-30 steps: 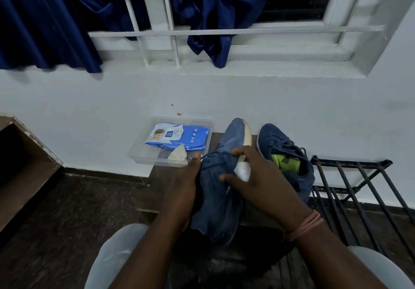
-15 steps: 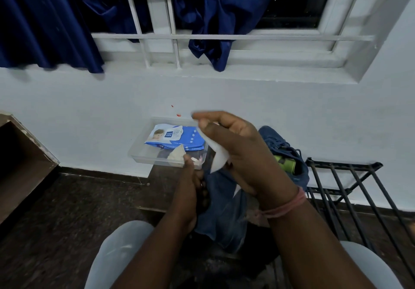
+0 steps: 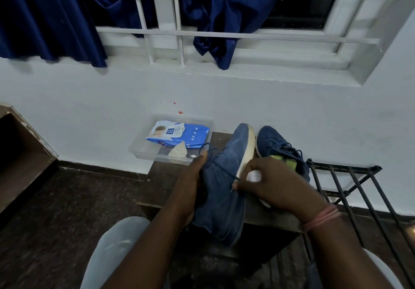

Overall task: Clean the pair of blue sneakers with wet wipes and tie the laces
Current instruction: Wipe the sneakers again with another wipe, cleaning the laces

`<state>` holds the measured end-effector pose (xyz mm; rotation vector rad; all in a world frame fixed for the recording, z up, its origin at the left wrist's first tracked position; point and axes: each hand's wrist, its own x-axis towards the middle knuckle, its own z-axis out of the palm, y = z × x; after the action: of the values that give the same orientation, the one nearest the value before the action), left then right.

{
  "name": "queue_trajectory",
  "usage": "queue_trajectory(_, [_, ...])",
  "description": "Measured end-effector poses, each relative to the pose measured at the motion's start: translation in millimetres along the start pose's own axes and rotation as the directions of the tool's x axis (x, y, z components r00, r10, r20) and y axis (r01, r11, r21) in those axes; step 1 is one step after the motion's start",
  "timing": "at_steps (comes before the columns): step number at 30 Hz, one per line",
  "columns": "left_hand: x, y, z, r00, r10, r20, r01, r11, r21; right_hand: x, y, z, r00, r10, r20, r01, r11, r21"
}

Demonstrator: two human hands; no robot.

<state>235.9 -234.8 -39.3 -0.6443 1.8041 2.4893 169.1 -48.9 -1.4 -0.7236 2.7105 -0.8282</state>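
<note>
Two hands at work over a dark bench [image 3: 265, 218]. Far left: brown box [image 3: 20, 154] on the floor. Up top: blue curtain [image 3: 45, 16] and white window bars [image 3: 161, 32]. Next, by the wall: clear tray [image 3: 143, 152], partly over the bench's left end, with a blue wipe pack [image 3: 179, 134] and a crumpled used wipe [image 3: 178, 152] inside. Left hand [image 3: 190, 189] curled round the laced side of a blue shoe [image 3: 224, 176], thumb up by a loose lace [image 3: 207, 148]. Shoe tipped on its side, pale sole edge turned right, toe to the wall, heel over the near edge of the bench. Right hand [image 3: 271, 180] pressed on the sole side, fingers bunched round a white wipe [image 3: 254, 175], with a lace end just by the fingertips. Pink bands [image 3: 321, 218] on that wrist. Just right of the held shoe: second blue shoe [image 3: 278, 148] flat on the bench, green inside, laces loose. Far right: black metal rack [image 3: 345, 176], touching the bench end. Low down: grey trouser knees [image 3: 114, 248].
</note>
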Motion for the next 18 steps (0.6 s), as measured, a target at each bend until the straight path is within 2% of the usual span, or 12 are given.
queue_trajectory(3, [2.0,-0.2,2.3,0.999,-0.036,0.023,0.037,0.998,-0.058,5.3,-2.0,9.6,0.997,-0.062,0.053,0.061,0.998,0.032])
queue_trajectory(4, [1.1,-0.8,3.5,0.998,-0.044,0.036,0.046,0.997,-0.065,6.6,-8.0,7.1,0.996,-0.072,0.054,0.061,0.981,0.182])
queue_trajectory(5, [1.4,-2.6,3.2,0.998,-0.047,0.046,0.050,0.997,-0.064,6.6,-15.8,3.2,0.995,-0.087,0.047,0.057,0.894,0.444])
queue_trajectory(6, [-0.1,-2.3,3.8,0.997,-0.044,0.056,0.047,0.997,-0.062,6.7,-26.2,0.2,0.992,-0.115,0.044,0.046,0.676,0.736])
queue_trajectory(8, [-2.3,-3.7,7.0,0.997,-0.026,0.072,0.030,0.998,-0.055,8.1,-44.5,-1.9,0.984,-0.179,0.009,0.027,0.200,0.979])
queue_trajectory(9, [-3.5,-3.5,8.2,0.997,-0.026,0.068,0.030,0.998,-0.049,9.4,-51.3,-0.6,0.985,-0.173,-0.017,0.034,0.098,0.995])
queue_trajectory(11, [-5.1,-4.7,8.9,0.996,-0.032,0.081,0.034,0.999,-0.029,13.2,-54.5,5.8,0.996,-0.073,-0.048,0.050,0.024,0.998])
queue_trajectory(12, [-5.5,-4.5,9.2,0.995,-0.033,0.093,0.035,0.999,-0.019,14.5,-52.4,8.2,0.999,0.012,-0.048,0.048,0.034,0.998])
queue_trajectory(13, [-5.9,-5.0,7.8,0.993,-0.037,0.109,0.037,0.999,-0.006,16.5,-44.4,11.4,0.992,0.099,-0.073,0.060,0.121,0.991])
queue_trajectory(14, [-6.3,-4.9,7.1,0.992,-0.042,0.118,0.042,0.999,0.008,16.5,-34.7,12.5,0.977,0.165,-0.136,0.079,0.310,0.948])
queue_trajectory(16, [-5.7,-4.8,4.6,0.993,-0.051,0.109,0.045,0.998,0.053,13.9,-13.8,12.4,0.942,0.136,-0.307,0.086,0.786,0.612])
queue_trajectory(18, [-2.3,-3.9,1.9,0.995,-0.050,0.090,0.042,0.994,0.096,8.2,-5.4,14.1,0.921,0.017,-0.389,0.112,0.945,0.306])
